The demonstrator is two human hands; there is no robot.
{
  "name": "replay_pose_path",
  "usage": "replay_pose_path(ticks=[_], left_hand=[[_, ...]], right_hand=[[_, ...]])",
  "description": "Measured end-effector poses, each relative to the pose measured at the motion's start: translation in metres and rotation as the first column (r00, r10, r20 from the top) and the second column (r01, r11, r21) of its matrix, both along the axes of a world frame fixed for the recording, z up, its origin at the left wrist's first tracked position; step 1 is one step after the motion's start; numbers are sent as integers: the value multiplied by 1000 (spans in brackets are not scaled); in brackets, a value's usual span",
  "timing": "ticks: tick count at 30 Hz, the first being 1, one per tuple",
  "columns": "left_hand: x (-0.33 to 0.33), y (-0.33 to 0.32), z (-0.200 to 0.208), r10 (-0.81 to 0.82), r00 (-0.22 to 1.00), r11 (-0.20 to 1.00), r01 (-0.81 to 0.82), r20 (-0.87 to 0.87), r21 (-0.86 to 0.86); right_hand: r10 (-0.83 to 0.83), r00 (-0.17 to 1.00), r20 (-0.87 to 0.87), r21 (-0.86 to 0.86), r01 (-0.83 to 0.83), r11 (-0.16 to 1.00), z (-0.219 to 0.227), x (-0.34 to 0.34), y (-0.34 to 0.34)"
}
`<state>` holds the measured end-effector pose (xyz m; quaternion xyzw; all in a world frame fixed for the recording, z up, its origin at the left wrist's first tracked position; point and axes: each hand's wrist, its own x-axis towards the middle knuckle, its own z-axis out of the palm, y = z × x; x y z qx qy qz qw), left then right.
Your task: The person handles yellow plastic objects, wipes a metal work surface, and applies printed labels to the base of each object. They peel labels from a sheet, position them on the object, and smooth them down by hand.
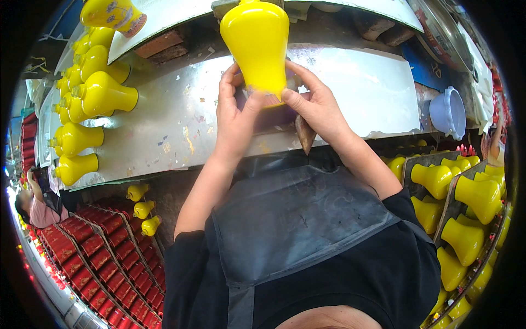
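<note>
A glossy yellow vase [255, 46], broad at the shoulder and narrow lower down, stands between my hands at the far side of the table. My left hand [236, 104] is curled round the left of its base, thumb pressed to the front. On the other side, my right hand [315, 101] grips the base the same way. A patterned, pinkish band shows low on the vase between the two thumbs. Beneath the base is something dark purple, partly covered by my hands. A brown pointed piece [304, 134] lies beside my right wrist.
Yellow vases [109, 93] stand along the table's left end; one decorated vase [114, 15] is behind them. White sheeting [361, 88] covers the right side, near a pale blue bucket [447, 112]. Racks of yellow vases [463, 241] fill the lower right; red boxes [104, 257] lie lower left.
</note>
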<state>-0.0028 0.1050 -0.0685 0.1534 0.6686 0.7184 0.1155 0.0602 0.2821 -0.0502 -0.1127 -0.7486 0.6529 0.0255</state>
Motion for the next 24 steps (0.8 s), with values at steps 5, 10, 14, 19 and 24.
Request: replay_pose_path(ticks=[5,10,14,19,24], left_hand=[[-2,-2,-4,-42,997,998,39,-68,-48],[-2,-1,-4,-28,999,999,27,-46,-25],[0,0,2,-13,1000,999,12,8,40],[0,-4,9,-45,999,999,45,2,-6],[-2,-2,8,-43,999,999,42,26,22]], right_hand=[[39,999,-36,22,-38,999,-1,0,0],[-14,1000,-11,15,14,1000,2,1,-4],[-23,1000,0,-36,23,999,14,2,2],[-62,998,28,-199,66,978,39,-1,27],[155,879,-451,430,61,901,45,-7,15]])
